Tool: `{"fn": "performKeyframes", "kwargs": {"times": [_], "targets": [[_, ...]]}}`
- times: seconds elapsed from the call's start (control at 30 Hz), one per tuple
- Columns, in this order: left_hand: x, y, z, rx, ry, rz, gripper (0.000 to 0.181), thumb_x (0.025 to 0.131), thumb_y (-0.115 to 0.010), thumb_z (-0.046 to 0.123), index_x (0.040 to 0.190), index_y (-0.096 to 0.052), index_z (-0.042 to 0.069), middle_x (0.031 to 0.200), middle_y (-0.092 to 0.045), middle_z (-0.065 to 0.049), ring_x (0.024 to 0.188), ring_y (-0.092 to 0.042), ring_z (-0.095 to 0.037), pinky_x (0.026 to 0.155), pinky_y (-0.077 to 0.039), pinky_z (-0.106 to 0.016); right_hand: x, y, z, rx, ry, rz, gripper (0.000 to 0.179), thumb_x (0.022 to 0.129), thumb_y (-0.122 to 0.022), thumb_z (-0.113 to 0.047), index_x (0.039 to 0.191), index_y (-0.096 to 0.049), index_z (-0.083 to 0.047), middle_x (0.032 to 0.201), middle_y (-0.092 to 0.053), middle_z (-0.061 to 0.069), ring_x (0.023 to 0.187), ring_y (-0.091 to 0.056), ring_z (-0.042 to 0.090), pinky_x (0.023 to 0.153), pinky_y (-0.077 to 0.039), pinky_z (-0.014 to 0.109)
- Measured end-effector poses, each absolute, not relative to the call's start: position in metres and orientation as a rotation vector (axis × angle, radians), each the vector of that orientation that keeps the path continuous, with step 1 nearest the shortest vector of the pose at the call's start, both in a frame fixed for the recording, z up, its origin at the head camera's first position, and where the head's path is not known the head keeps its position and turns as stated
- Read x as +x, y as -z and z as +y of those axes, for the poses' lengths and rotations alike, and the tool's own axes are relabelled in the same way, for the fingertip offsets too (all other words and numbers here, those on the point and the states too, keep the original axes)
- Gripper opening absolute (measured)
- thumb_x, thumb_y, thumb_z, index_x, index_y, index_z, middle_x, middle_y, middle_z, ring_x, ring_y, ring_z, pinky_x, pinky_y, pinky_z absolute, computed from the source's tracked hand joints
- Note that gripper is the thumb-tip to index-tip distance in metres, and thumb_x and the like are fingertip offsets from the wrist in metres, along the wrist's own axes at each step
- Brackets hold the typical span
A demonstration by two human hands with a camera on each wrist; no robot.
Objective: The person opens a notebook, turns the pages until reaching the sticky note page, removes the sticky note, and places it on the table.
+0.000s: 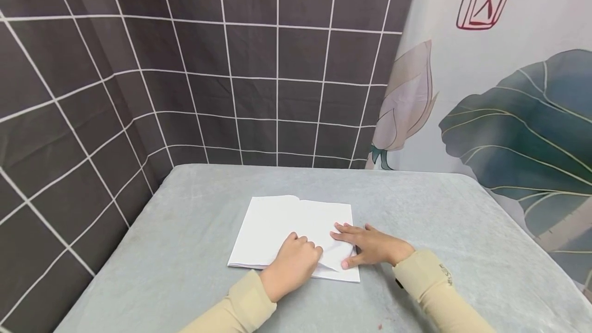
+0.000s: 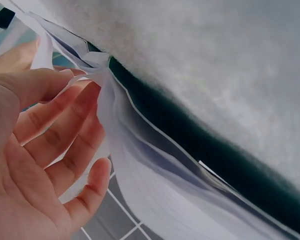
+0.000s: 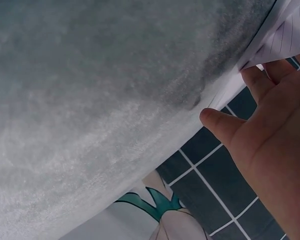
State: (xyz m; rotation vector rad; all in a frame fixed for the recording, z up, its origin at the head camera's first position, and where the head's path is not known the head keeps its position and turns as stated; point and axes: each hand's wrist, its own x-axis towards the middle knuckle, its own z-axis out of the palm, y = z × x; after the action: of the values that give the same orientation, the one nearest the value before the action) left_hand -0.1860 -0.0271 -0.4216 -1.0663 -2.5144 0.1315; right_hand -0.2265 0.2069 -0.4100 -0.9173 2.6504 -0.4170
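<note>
An open notebook (image 1: 270, 222) with white pages lies on the grey-covered table. My left hand (image 1: 295, 262) is at its near edge, just right of the spine. In the left wrist view, the thumb and forefinger of that hand pinch the edge of a page (image 2: 80, 80), while its other fingers spread loosely. Below it, more loose page edges (image 2: 140, 150) fan apart. On the notebook's right side, my right hand (image 1: 375, 245) rests with fingers spread over a page whose near corner is raised and creased. Faint lines mark the paper (image 3: 290, 37) beside the right fingers.
The table (image 1: 194, 230) has a soft grey cover and rounded far corners. Behind it hangs a dark curtain (image 1: 300, 102) with a white grid, and to the right a pale cloth (image 1: 444, 153) printed with a lotus bud and leaf.
</note>
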Motion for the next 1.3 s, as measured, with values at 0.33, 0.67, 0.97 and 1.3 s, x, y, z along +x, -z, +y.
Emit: {"fn": "performKeyframes", "kwargs": {"times": [0.33, 0.67, 0.97, 1.3], "targets": [[-0.191, 0.422, -0.032, -0.997, 0.226, -2.610, 0.006, 0.080, -0.070, 0.013, 0.075, -0.072, 0.016, 0.066, -0.070, 0.005, 0.054, -0.055, -0.005, 0.054, -0.030, -0.022, -0.226, 0.417, 0.209, -0.881, 0.490, 2.700, 0.105, 0.074, -0.075, -0.051, 0.150, -0.023, -0.001, 0.157, -0.023, 0.020, 0.143, -0.025, 0.041, 0.106, -0.018, 0.070], [-0.199, 0.420, -0.047, -0.810, 0.746, -2.748, 0.028, 0.082, -0.065, 0.010, 0.059, -0.050, 0.014, 0.049, -0.030, 0.011, 0.047, -0.023, -0.001, 0.044, -0.020, -0.019, -0.227, 0.415, 0.215, -0.723, 0.536, 2.737, 0.120, 0.070, -0.079, -0.050, 0.145, -0.013, 0.017, 0.155, -0.012, 0.033, 0.143, -0.016, 0.047, 0.107, -0.019, 0.068], [-0.214, 0.416, -0.074, -0.385, 1.458, -2.670, 0.027, 0.075, -0.072, 0.016, 0.062, -0.052, 0.006, 0.056, -0.041, 0.006, 0.052, -0.037, -0.007, 0.047, -0.034, -0.022, -0.228, 0.415, 0.219, -0.750, 0.517, 2.718, 0.111, 0.074, -0.076, -0.051, 0.146, -0.020, 0.013, 0.155, -0.016, 0.030, 0.144, -0.018, 0.044, 0.107, -0.018, 0.069], [-0.241, 0.415, -0.111, -0.005, 1.829, -2.521, 0.027, 0.083, -0.070, 0.015, 0.106, -0.070, 0.000, 0.097, -0.073, -0.013, 0.080, -0.064, -0.011, 0.077, -0.050, -0.027, -0.232, 0.414, 0.217, -0.793, 0.492, 2.706, 0.110, 0.074, -0.076, -0.050, 0.146, -0.022, 0.012, 0.155, -0.019, 0.029, 0.143, -0.020, 0.043, 0.109, -0.017, 0.067]]}}
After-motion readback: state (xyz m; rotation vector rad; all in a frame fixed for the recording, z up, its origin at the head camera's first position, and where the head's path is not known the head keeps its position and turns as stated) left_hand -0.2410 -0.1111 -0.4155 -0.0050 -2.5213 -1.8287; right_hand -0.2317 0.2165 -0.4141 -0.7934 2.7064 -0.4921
